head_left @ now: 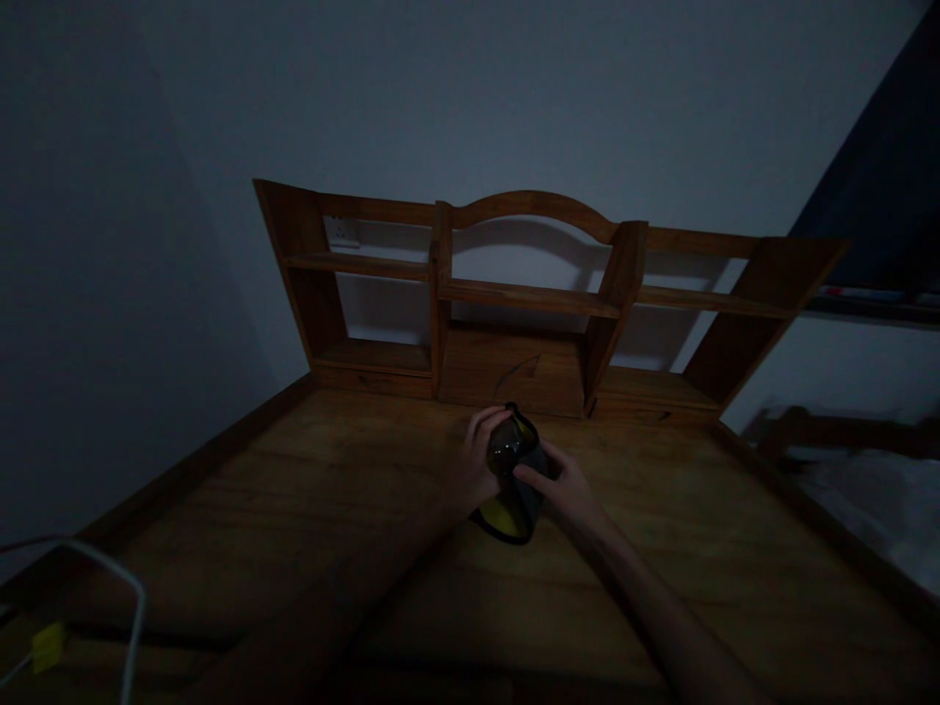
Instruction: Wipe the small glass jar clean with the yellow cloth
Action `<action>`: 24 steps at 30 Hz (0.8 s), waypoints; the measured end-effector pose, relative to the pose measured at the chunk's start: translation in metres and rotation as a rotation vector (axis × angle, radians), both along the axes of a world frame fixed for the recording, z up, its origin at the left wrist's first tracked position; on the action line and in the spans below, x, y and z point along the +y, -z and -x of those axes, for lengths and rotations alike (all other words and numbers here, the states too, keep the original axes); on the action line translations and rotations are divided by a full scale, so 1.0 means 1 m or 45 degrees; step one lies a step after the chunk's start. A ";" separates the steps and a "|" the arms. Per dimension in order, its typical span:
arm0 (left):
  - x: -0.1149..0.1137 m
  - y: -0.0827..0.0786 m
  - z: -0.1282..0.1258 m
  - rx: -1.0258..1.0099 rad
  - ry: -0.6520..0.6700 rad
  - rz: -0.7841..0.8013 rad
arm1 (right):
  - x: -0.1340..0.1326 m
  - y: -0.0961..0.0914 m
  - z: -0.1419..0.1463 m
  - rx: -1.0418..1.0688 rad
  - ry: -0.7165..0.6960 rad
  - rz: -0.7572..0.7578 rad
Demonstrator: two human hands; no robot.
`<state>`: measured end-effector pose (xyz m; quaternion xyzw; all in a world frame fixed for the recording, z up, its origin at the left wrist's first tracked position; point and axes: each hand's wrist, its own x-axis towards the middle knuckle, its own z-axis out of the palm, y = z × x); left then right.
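A: Setting, biggest first?
B: Pale wall [514,108] behind, dim light. Then the wooden bench [330,470], with a wooden shelf [529,296] along its far edge. White cord [137,607] looping at the near left, well apart from the work.
A: Hands?
B: Left hand [474,470] half curled, fingers wrapped over the far left side of a shiny round piece. Right hand [562,485] pinching, thumb on the near face of a pouch, other fingers mostly hidden behind it.
A: The pouch itself?
B: Dark pouch [532,477], black edging, yellow inside, tilted, over the bench in front of the shelf. Cannot tell whether it touches the wood.
A: And the piece?
B: Shiny round piece [505,443], glossy, between the left hand and the pouch. Material uncertain; treat as breakable.
A: Handling advice?
B: My judgement: left hand bears the hard piece, right hand manages only the soft wall. Grip by the black edge, ease it a little at a time, no squeezing. Keep both low over the bench in case the smooth surface slips. More light would help.
A: Smallest item?
B: Yellow tag [49,646], lower left, near the cord.
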<state>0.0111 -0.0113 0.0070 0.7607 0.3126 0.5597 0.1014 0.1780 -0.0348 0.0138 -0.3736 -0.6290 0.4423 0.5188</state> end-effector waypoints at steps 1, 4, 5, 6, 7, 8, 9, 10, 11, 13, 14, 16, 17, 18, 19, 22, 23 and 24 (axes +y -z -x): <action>0.001 0.001 0.000 -0.008 -0.001 -0.006 | 0.000 0.000 0.000 -0.016 0.016 0.001; 0.002 0.002 0.001 -0.021 -0.015 -0.013 | 0.000 0.000 0.000 -0.065 0.023 0.010; 0.002 0.003 0.001 -0.020 -0.023 -0.011 | -0.001 0.000 0.000 -0.077 0.021 0.012; 0.002 0.003 0.001 -0.017 -0.030 -0.005 | -0.001 0.000 0.000 -0.086 0.023 0.014; 0.002 0.003 0.001 -0.010 -0.036 0.003 | -0.001 -0.001 0.000 -0.094 0.026 0.019; 0.002 0.003 0.001 0.002 -0.045 0.013 | -0.001 -0.001 -0.001 -0.100 0.030 0.027; 0.002 0.004 0.002 0.013 -0.062 0.024 | -0.001 -0.001 -0.001 -0.105 0.036 0.038; 0.003 0.004 0.002 0.024 -0.083 0.037 | -0.001 -0.001 -0.001 -0.106 0.044 0.051; 0.003 0.004 0.002 0.038 -0.107 0.051 | -0.001 0.000 -0.001 -0.107 0.053 0.066; 0.003 0.004 0.001 0.066 -0.170 0.090 | 0.000 0.000 -0.002 -0.108 0.070 0.094; 0.002 0.004 0.001 0.079 -0.201 0.117 | 0.000 0.001 -0.003 -0.107 0.076 0.108; 0.002 0.004 0.001 0.103 -0.256 0.169 | 0.001 0.002 -0.003 -0.098 0.079 0.131; 0.001 0.003 0.001 0.113 -0.278 0.191 | 0.001 0.003 -0.004 -0.088 0.085 0.138; 0.001 0.003 0.001 0.124 -0.295 0.210 | 0.002 0.003 -0.004 -0.074 0.098 0.145; 0.001 0.003 0.001 0.137 -0.308 0.220 | 0.003 0.005 -0.005 -0.060 0.113 0.152; 0.001 0.003 0.001 0.167 -0.342 0.230 | 0.007 0.009 -0.006 -0.027 0.163 0.170; 0.001 0.003 0.001 0.176 -0.350 0.231 | 0.008 0.010 -0.006 -0.023 0.176 0.174; 0.001 0.003 0.001 0.182 -0.359 0.232 | 0.009 0.012 -0.007 -0.021 0.186 0.175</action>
